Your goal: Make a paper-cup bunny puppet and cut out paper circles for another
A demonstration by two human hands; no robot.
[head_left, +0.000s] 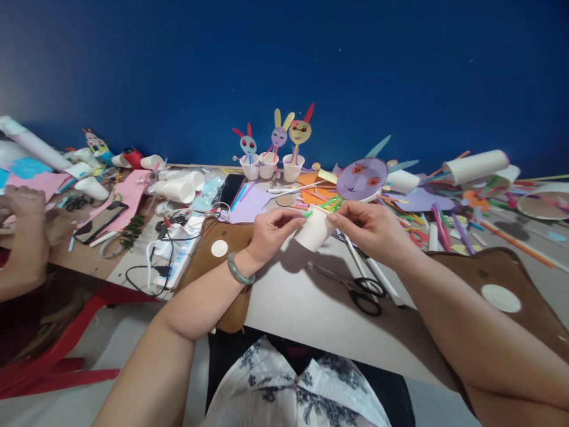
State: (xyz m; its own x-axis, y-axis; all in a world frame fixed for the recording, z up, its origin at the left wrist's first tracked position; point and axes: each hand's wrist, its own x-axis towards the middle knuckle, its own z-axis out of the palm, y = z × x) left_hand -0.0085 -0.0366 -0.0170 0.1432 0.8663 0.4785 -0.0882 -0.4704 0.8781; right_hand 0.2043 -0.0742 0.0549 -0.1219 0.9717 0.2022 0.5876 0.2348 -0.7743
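A white paper cup (315,232) is tilted above the table between my two hands. At its left rim the thumb and fingers of my left hand (275,234) are closed, beside a short green end, perhaps of a pipe cleaner. My right hand (373,228) pinches the cup's right side. A purple paper face (361,179) with orange eyes and pale green ears rises behind the cup. Green stems (329,203) show between this face and the cup; how they join is partly hidden. Black-handled scissors (367,295) lie below my right hand.
Three finished-looking paper-face cups (292,168) stand by the blue wall. A power strip (184,252) with cables and a brown mat (200,267) lie to the left. Coloured sticks and paper scraps (444,222) cover the right. A co-worker's hand (26,204) is at far left.
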